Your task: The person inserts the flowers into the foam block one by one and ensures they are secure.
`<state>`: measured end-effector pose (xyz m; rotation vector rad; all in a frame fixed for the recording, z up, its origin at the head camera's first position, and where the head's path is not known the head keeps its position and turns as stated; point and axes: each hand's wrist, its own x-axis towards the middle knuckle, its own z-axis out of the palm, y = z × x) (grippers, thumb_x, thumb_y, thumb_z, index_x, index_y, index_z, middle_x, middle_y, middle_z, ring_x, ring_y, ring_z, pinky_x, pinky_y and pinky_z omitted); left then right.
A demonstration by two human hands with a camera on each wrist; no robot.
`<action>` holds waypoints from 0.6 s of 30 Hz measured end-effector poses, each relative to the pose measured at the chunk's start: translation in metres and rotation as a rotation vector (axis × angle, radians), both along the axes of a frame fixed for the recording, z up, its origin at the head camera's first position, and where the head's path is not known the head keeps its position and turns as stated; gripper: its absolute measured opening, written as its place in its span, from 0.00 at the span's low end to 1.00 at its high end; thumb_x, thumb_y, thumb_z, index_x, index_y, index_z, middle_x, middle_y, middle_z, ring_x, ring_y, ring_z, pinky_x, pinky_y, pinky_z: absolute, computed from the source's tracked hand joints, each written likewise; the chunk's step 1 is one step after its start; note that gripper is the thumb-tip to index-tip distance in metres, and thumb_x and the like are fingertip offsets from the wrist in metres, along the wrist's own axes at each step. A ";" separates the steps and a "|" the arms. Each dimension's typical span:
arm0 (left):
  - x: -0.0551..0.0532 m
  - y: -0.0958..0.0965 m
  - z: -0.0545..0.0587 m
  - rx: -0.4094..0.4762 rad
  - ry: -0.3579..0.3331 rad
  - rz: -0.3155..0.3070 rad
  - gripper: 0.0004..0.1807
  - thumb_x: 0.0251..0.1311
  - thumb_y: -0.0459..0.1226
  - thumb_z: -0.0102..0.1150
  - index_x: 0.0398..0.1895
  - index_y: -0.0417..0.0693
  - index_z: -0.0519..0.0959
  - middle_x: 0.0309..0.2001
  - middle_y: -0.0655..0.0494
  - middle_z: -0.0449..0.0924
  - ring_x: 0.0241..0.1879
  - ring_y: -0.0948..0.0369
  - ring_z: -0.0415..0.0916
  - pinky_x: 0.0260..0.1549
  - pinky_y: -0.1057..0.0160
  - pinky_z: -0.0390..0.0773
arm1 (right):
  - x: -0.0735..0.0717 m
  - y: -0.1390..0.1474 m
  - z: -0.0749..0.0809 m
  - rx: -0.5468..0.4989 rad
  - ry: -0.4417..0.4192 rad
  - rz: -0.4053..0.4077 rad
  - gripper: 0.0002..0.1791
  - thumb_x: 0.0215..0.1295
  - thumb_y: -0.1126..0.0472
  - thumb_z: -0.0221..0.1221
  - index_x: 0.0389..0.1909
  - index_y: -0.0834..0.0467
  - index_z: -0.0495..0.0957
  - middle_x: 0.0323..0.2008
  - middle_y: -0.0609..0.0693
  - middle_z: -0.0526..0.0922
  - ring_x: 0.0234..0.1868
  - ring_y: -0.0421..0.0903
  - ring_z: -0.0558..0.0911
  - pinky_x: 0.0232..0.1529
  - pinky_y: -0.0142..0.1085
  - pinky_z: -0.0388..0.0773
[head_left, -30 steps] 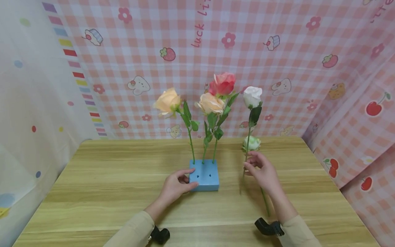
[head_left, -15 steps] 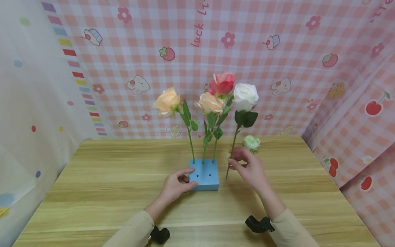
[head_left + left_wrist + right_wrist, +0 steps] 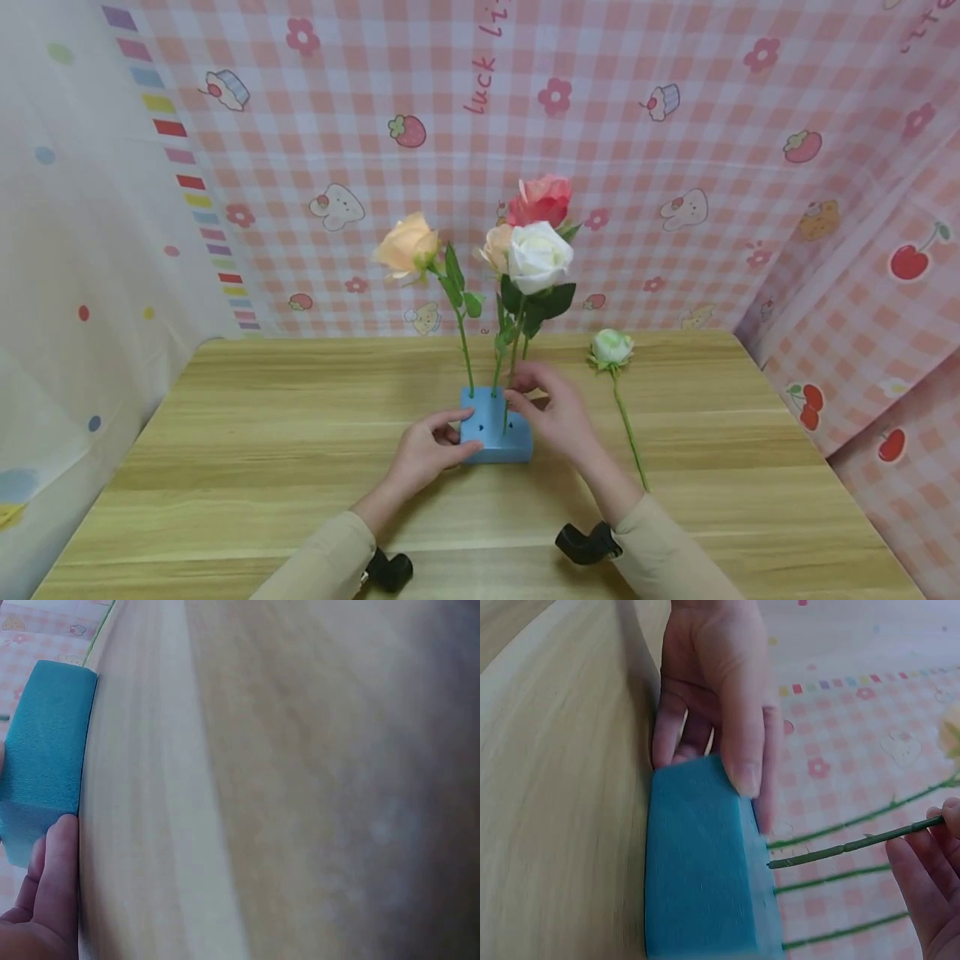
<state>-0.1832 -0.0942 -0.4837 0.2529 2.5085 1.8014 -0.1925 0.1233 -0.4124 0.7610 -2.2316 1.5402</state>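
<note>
A blue block [image 3: 495, 455] stands on the table with a peach rose [image 3: 408, 246], a second peach rose [image 3: 494, 248] and a pinkish-red rose [image 3: 542, 200] upright in its back row. My left hand [image 3: 425, 450] grips the block's left end between thumb and fingers. With thumb and fingertips, my right hand [image 3: 557, 417] pinches the stem of a white rose [image 3: 538, 258], whose bloom partly covers the second peach one. In the right wrist view the lower end of the white rose's stem [image 3: 840, 849] is right at the block's top face. Two small dark holes show in the block's front row.
A pale green-white flower [image 3: 612, 347] lies on the wooden table [image 3: 300, 400] to the right, its stem running towards my right forearm. A pink checked cloth [image 3: 420, 75] hangs behind the table. Black wrist-worn devices [image 3: 588, 543] jut from both sleeves.
My right hand has carried the white rose leftward from beside the lying flower to over the block. The left hand keeps its grip on the block.
</note>
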 end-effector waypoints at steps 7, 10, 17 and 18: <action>0.000 0.000 -0.001 0.018 0.014 -0.012 0.26 0.50 0.39 0.77 0.55 0.48 0.83 0.32 0.54 0.80 0.33 0.60 0.77 0.30 0.65 0.81 | -0.004 -0.018 0.000 0.033 0.034 0.027 0.11 0.63 0.71 0.65 0.45 0.62 0.78 0.34 0.54 0.82 0.36 0.50 0.83 0.33 0.35 0.83; -0.001 0.000 -0.001 0.022 0.025 -0.013 0.26 0.50 0.38 0.77 0.55 0.47 0.84 0.32 0.53 0.81 0.33 0.60 0.77 0.30 0.66 0.81 | -0.006 -0.024 -0.001 0.041 0.039 0.034 0.10 0.62 0.72 0.65 0.44 0.62 0.79 0.34 0.53 0.82 0.36 0.50 0.83 0.33 0.34 0.83; 0.000 0.001 0.001 0.034 0.027 -0.007 0.25 0.49 0.37 0.77 0.54 0.45 0.84 0.31 0.51 0.81 0.32 0.59 0.77 0.29 0.67 0.79 | -0.010 -0.031 -0.007 0.051 0.058 0.011 0.12 0.60 0.73 0.66 0.44 0.64 0.78 0.33 0.54 0.82 0.36 0.51 0.83 0.33 0.33 0.83; 0.000 0.001 0.002 0.035 0.027 -0.006 0.25 0.49 0.36 0.77 0.54 0.45 0.84 0.31 0.51 0.81 0.33 0.59 0.78 0.29 0.67 0.79 | -0.010 -0.031 -0.008 0.048 0.057 0.008 0.12 0.60 0.73 0.66 0.44 0.65 0.78 0.33 0.54 0.82 0.36 0.51 0.83 0.33 0.33 0.83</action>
